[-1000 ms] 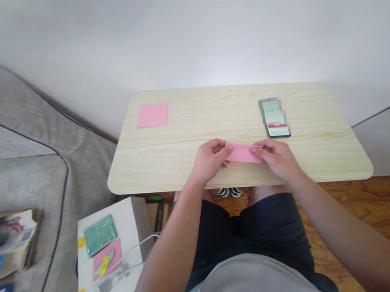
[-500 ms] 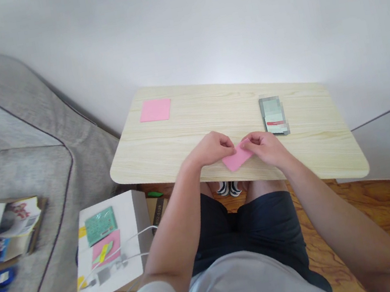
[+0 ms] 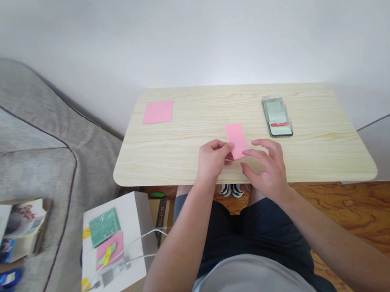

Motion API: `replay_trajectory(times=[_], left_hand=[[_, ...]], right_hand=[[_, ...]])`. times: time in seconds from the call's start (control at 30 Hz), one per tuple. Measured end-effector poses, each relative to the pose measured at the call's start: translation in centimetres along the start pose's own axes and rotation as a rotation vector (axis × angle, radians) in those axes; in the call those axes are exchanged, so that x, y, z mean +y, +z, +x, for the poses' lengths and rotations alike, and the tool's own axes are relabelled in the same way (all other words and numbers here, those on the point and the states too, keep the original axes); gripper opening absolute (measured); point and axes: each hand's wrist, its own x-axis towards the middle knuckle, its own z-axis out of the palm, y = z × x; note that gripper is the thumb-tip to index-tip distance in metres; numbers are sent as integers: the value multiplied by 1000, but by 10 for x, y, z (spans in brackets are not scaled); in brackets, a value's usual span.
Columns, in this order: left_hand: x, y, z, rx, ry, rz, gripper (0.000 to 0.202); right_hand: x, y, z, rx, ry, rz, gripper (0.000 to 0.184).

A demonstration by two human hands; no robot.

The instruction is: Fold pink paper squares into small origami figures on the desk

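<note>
A narrow strip of folded pink paper (image 3: 236, 139) stands out from my left hand (image 3: 216, 158), whose thumb and fingers pinch its lower left edge near the front of the table. My right hand (image 3: 267, 166) is just to the right, fingers spread and curved, with one fingertip at or very near the paper's lower right corner. Nothing is gripped in that hand. A flat pink sheet (image 3: 158, 112) lies at the table's far left. To the right of the folded paper lies a phone (image 3: 278, 119), its screen lit and partly blurred.
The pale wooden table (image 3: 317, 154) reaches back to a white wall. Left of it, a white box (image 3: 134, 272) bears a green packet (image 3: 104, 227), pink paper and white cables. A grey sofa (image 3: 97, 173) with books and blue packets stands farther left.
The pink paper has turned from slanted to nearly upright in my view. My right hand has let go of it, its fingers opening and moving slightly down, while the left still pinches it.
</note>
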Motion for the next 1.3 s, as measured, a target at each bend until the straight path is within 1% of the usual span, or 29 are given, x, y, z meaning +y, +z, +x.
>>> replay_trajectory(times=[0.13, 0.2, 0.23, 0.3, 0.4, 0.43, 0.47, 0.5, 0.57, 0.6, 0.7, 0.8, 0.9, 1.07, 1.2, 1.3], left_hand=[[-2, 4, -5, -20, -57, -68, 21], [-1, 3, -7, -26, -45, -19, 22], [0, 1, -7, -19, -11, 35, 21], [0, -3, -10, 41, 115, 199, 19], [-2, -10, -15, 186, 382, 529, 10], [-4, -12, -16, 193, 469, 629, 8], [-6, -14, -18, 159, 550, 707, 12], [-8, -16, -20, 97, 618, 765, 16], [-12, -17, -22, -1, 700, 861, 21], [-13, -18, -22, -30, 723, 903, 21], [-15, -18, -21, -83, 769, 996, 14], [-16, -17, -19, -139, 806, 1052, 16], [-19, -15, -20, -164, 814, 1088, 17], [-26, -12, -27, -117, 760, 1088, 14], [-28, -9, -32, -87, 724, 1052, 12], [-29, -7, -34, -56, 711, 1051, 14]], right_hand=[[8, 7, 0, 35, -35, -41, 28], [12, 7, 2, 17, -34, -41, 24], [14, 6, 2, 5, -31, -31, 23], [17, 4, 3, -25, -19, -1, 21], [22, 0, 5, -90, 10, 69, 18], [23, -2, 6, -113, 22, 94, 17], [25, -3, 7, -136, 37, 116, 16], [27, -5, 8, -158, 52, 133, 15], [31, -8, 11, -204, 80, 154, 13], [33, -10, 12, -230, 90, 160, 13], [40, -13, 14, -294, 101, 177, 13], [47, -16, 15, -338, 76, 159, 13], [51, -19, 12, -363, 35, 80, 10], [47, -26, 0, -341, 29, -5, 9], [44, -26, -10, -322, 75, -31, 9], [42, -23, -12, -298, 110, -54, 9]])
